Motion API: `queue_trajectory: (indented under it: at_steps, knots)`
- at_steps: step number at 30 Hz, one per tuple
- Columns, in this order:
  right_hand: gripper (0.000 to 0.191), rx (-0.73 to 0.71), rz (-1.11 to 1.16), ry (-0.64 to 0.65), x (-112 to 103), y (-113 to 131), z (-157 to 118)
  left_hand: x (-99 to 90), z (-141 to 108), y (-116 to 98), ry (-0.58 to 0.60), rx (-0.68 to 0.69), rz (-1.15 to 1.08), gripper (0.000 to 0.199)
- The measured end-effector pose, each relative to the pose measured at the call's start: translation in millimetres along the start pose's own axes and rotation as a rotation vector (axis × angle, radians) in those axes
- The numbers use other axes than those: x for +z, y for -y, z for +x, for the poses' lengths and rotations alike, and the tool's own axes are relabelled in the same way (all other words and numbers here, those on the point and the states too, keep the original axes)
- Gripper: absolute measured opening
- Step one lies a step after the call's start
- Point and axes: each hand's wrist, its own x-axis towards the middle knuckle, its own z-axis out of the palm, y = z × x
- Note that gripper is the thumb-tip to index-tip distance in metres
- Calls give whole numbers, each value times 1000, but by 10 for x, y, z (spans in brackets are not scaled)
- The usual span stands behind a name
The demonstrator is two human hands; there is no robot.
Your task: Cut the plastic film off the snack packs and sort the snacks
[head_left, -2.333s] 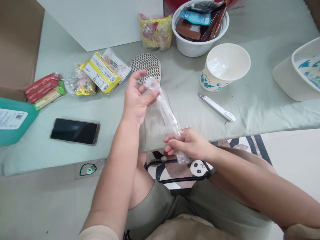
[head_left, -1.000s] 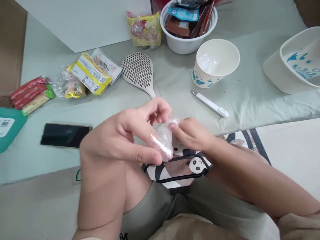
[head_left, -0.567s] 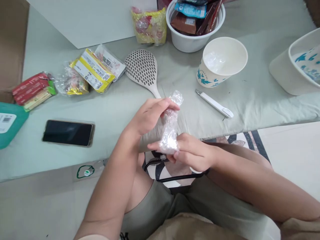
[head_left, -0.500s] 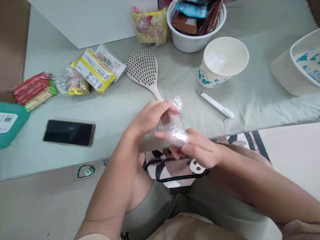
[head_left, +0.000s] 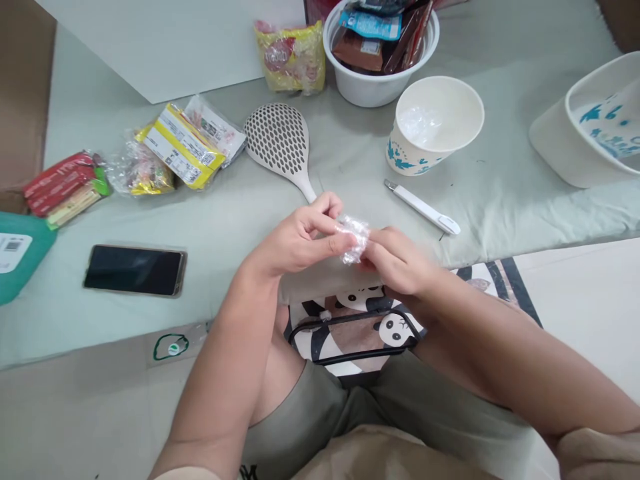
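Between my two hands is a crumpled bundle of clear plastic wrap (head_left: 355, 240). My left hand (head_left: 307, 239) pinches it with thumb and fingers. On its other side my right hand (head_left: 397, 259) grips it too, its fingertips partly hidden. Just beyond my left hand lies a grey slotted skimmer (head_left: 280, 141), the end of its handle hidden. A white utility knife (head_left: 423, 207) rests to the right of my hands. Behind it stands a paper cup (head_left: 434, 125) with blue leaf prints and clear plastic inside.
A phone (head_left: 135, 269), yellow-and-white packets (head_left: 183, 147) and a red packet (head_left: 63, 181) lie leftward. At the back are a yellow bag (head_left: 291, 59) and a white tub (head_left: 369, 87) of packets. A patterned bin (head_left: 557, 143) stands right. The table's front edge runs below my hands.
The plastic wrap is squeezed into a smaller, tighter bundle. My right hand has risen slightly toward my left, whose thumb now presses on the wrap. The view has shifted slightly.
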Motion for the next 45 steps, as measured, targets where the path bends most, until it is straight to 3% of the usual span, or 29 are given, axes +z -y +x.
queue_trajectory:
  at_steps: [3, 9, 11, 14, 18, 25, 30, 33, 35, 37, 39, 41, 45]
  knots:
    - [40, -33, 74, 84, 95, 61, 23, -18, -18, 58, -57, 8, -44, 56]
    - [36, -152, 225, 205, 220, 54, 17, -55, -49, 117, 67, -212, -196, 53]
    - [36, -179, 277, 205, 238, 36, 0, -57, -30, 126, 94, -222, -164, 56]
    - [33, -179, 299, 176, 241, 19, -17, -72, -1, 145, 110, -133, -54, 58]
    - [30, -155, 270, 147, 210, 16, -17, -105, -13, 156, 113, -112, 63, 48]
    - [36, -184, 191, 133, 164, 0, -15, -101, -51, 115, 159, -177, -92, 37]
    - [40, -181, 183, 119, 148, 8, -14, -105, -39, 112, 94, -190, -123, 38]
    - [34, -166, 190, 14, 149, 21, -15, -133, -45, 114, -34, -160, -137, 40]
    - [22, -151, 196, -179, 153, 15, -10, -142, -47, 128, -173, -152, -160, 45]
    - [25, -161, 194, -380, 156, -7, 5, -126, -41, 149, -275, -167, -181, 51]
    - [36, -200, 169, -473, 156, -38, 29, -80, -24, 173, -280, -206, -181, 53]
    - [37, -236, 115, -470, 155, -66, 55, -13, 1, 194, -232, -233, -174, 48]
    - [23, -232, 41, -466, 146, -89, 95, 109, 50, 229, -191, -203, -140, 35]
